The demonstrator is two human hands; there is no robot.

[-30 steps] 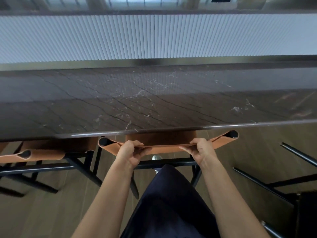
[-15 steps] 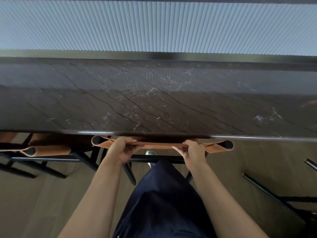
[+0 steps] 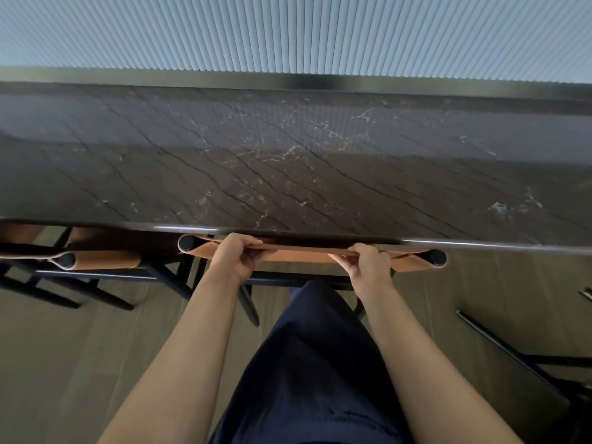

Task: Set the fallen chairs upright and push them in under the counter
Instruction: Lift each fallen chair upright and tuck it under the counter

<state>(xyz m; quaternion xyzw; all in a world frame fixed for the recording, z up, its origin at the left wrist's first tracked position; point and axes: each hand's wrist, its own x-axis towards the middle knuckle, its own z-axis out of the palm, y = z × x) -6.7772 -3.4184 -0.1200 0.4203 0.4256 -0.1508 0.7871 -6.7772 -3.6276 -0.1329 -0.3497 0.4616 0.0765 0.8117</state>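
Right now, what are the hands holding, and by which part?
Both the left hand and the right hand grip the chair by the top edge of its tan backrest sling, between the two posts.

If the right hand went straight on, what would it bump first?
Probably the dark marble counter, its edge just beyond the right hand gripping the tan leather chair back; depth unclear, it might pass underneath.

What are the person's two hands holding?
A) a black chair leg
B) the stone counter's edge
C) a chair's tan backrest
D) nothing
C: the left hand and right hand both grip the tan backrest, just below the counter edge.
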